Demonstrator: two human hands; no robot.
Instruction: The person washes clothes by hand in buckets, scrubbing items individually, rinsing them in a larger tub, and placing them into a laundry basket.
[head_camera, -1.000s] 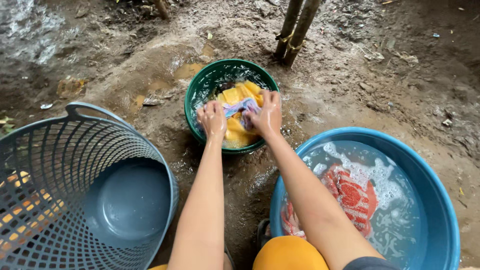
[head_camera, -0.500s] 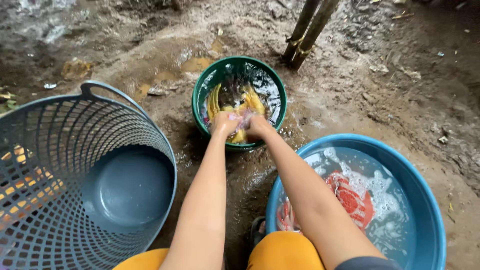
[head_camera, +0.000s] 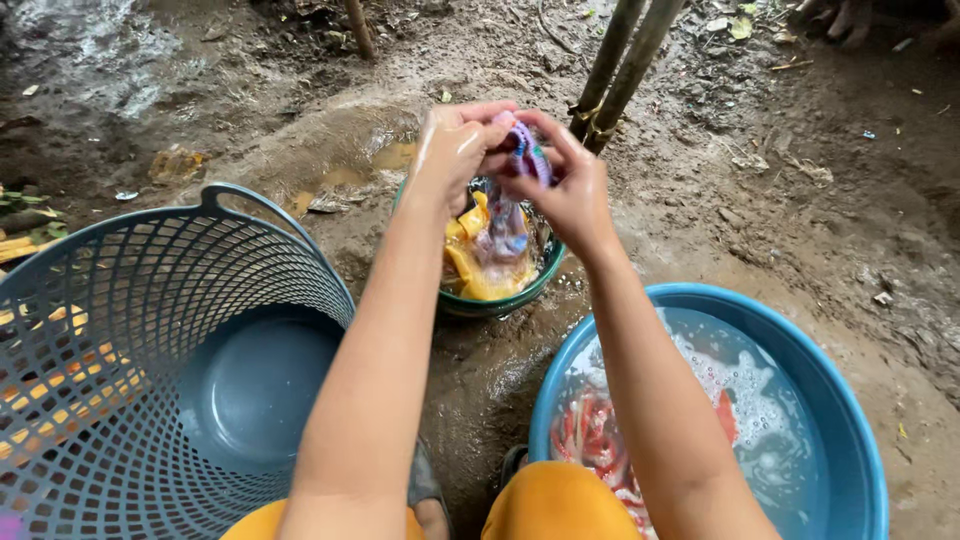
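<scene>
A wet purple cloth (head_camera: 508, 215) is held up over the green bowl (head_camera: 545, 268) by both hands, its long axis running nearly vertical: the bunched top is pinched between the hands and the loose tail hangs down towards the bowl. The left hand (head_camera: 455, 150) is closed around the upper end of the cloth from the left, and the right hand (head_camera: 568, 185) is closed on the same end from the right, the fingers (head_camera: 535, 128) curled over the fabric so that each grip is shut tight on it. A yellow cloth (head_camera: 472, 262) is seen lying in the green bowl beneath. A grey laundry basket (head_camera: 130, 330) stands on the muddy ground (head_camera: 780, 190) to the left, and a blue basin (head_camera: 830, 400) of soapy water with a red garment (head_camera: 590, 440) is set to the right.
</scene>
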